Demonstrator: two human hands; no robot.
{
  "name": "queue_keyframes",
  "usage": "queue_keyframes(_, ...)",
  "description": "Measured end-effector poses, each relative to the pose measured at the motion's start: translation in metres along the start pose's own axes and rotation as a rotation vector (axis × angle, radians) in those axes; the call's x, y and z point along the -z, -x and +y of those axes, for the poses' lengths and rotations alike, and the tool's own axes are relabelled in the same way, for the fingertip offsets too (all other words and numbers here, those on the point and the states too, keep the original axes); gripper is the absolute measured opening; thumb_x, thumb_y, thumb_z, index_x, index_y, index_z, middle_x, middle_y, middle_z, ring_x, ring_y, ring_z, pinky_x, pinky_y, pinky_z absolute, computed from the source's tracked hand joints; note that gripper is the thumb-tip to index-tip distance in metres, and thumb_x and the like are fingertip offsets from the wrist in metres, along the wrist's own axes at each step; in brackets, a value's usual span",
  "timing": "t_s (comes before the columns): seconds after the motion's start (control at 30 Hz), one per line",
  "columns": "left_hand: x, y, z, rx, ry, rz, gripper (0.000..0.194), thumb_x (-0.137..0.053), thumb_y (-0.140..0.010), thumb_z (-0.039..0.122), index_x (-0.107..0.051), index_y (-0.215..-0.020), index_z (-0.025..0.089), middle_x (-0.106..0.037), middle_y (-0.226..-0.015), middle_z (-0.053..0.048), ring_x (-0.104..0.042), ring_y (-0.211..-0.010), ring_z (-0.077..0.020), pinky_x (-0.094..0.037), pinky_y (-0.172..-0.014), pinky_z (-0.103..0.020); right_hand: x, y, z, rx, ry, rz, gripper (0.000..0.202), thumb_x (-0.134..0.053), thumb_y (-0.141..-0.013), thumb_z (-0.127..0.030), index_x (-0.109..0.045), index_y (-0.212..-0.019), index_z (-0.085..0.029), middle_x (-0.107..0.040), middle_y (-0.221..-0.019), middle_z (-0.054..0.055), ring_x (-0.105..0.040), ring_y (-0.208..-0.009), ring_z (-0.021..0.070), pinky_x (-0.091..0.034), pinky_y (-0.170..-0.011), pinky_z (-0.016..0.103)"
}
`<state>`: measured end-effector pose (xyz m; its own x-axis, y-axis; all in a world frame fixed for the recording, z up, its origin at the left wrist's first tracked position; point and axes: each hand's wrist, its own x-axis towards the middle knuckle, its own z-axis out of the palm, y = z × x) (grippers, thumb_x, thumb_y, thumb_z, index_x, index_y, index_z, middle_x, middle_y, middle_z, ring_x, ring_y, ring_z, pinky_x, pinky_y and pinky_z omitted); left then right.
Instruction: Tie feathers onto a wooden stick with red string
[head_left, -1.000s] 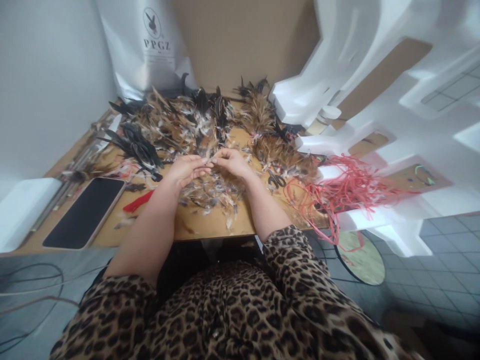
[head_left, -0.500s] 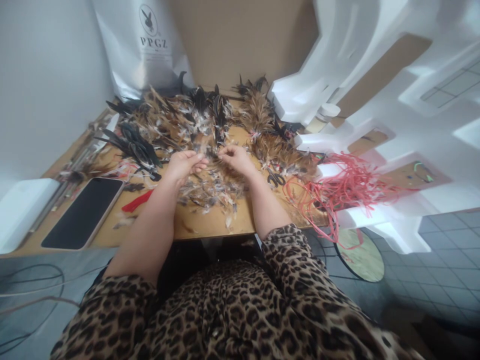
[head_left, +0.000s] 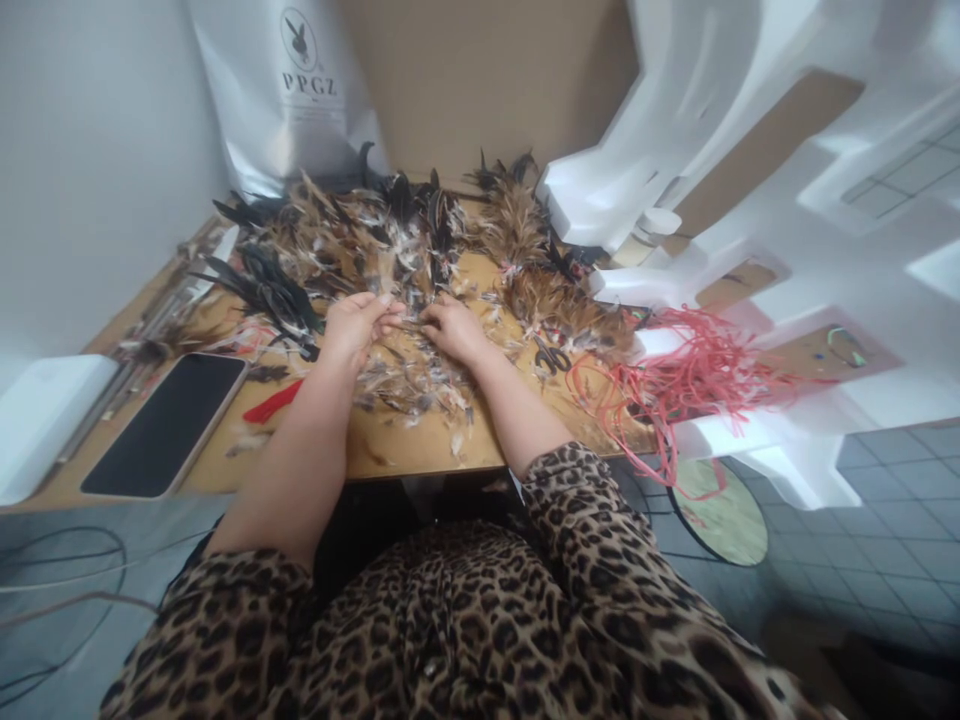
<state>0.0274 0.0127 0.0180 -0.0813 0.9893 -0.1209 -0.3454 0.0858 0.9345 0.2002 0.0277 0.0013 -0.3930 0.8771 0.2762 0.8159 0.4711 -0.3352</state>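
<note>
Brown and white loose feathers: head view, my only look at it; strewn over the bench below and between the two hands, close enough to be picked from, I judge.
Left hand: raised a little over the feathers, palm turned inward; thumb drawn close to the curled fingers, a narrow pinch. Tan feather tip shows just above the thumb; cannot tell whether it is gripped or lies behind.
Right hand: back upward, fingers bent down with tips among the feathers, not spread wide. Touching them, it seems; whether anything is nipped between the tips, cannot tell.
Gap between hands: small; something thin and brownish there, too blurred to name. Held near together, probably because the pieces are so slight.
Feather heaps: along the back, past both hands, perhaps to keep them off the working patch.
Dark feather bunch: beyond the left forearm, quills toward the person.
Brown feather bundle: right side, laid apart from the loose ones.
Scissors: beside that bundle, likely left there for easy reach of the right hand.
Red strips: tangled heap at the right end, some trailing over the edge.
</note>
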Motion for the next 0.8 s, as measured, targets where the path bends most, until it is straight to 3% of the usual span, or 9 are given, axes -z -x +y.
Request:
queue_keyframes(0.2, 0.001, -0.002, 0.002, -0.023, 0.006, 0.054, 0.011, -0.067, -0.076, 0.018, -0.06, -0.07, 0.011, -0.07, -0.073, -0.006, -0.059, -0.05, -0.0054, -0.039, -0.043, -0.012, -0.011, -0.009, -0.01, 0.005, 0.051, -0.009, 0.019, -0.052, -0.084, -0.024, -0.069, -0.084, -0.015, -0.06, -0.095, 0.01, -0.053, -0.095, 0.0219, -0.04, -0.084, 0.032)
queue_keyframes(0.33, 0.003, -0.004, 0.001, -0.065, -0.033, 0.075, 0.01, -0.066, -0.075, 0.018, -0.061, -0.07, 0.011, -0.071, -0.078, -0.007, -0.06, -0.053, -0.0055, -0.04, -0.044, -0.012, -0.007, -0.012, -0.001, 0.026, -0.231, 0.051, 0.014, -0.052, -0.08, -0.019, -0.064, -0.076, -0.014, -0.06, -0.086, 0.006, -0.054, -0.084, 0.0159, -0.04, -0.081, 0.027)
queue_keyframes(0.43, 0.006, -0.007, -0.001, -0.13, -0.039, 0.07, 0.01, -0.068, -0.073, 0.018, -0.061, -0.068, 0.011, -0.072, -0.086, -0.008, -0.062, -0.057, -0.0066, -0.041, -0.044, -0.012, 0.004, -0.01, 0.006, -0.003, -0.529, 0.023, 0.012, -0.055, -0.077, -0.022, -0.062, -0.075, -0.012, -0.06, -0.076, 0.002, -0.052, -0.073, 0.0125, -0.041, -0.073, 0.025)
queue_keyframes(0.6, 0.007, -0.007, -0.001, -0.163, -0.036, 0.025, 0.015, -0.073, -0.068, 0.019, -0.06, -0.064, 0.012, -0.071, -0.086, -0.008, -0.065, -0.065, -0.0096, -0.044, -0.048, -0.013, 0.026, -0.002, 0.007, -0.01, -0.827, -0.083, 0.018, -0.059, -0.073, -0.031, -0.058, -0.073, -0.013, -0.057, -0.067, -0.001, -0.047, -0.063, 0.0101, -0.039, -0.065, 0.024)
queue_keyframes(0.8, 0.004, 0.004, 0.007, -0.045, -0.008, -0.12, 0.018, -0.073, -0.067, 0.018, -0.057, -0.063, 0.011, -0.071, -0.096, -0.011, -0.063, -0.063, -0.0069, -0.045, -0.051, -0.013, 0.033, 0.001, 0.004, 0.063, -0.831, -0.202, 0.019, -0.063, -0.07, -0.032, -0.058, -0.07, -0.013, -0.057, -0.067, -0.001, -0.048, -0.065, 0.0103, -0.04, -0.067, 0.024)
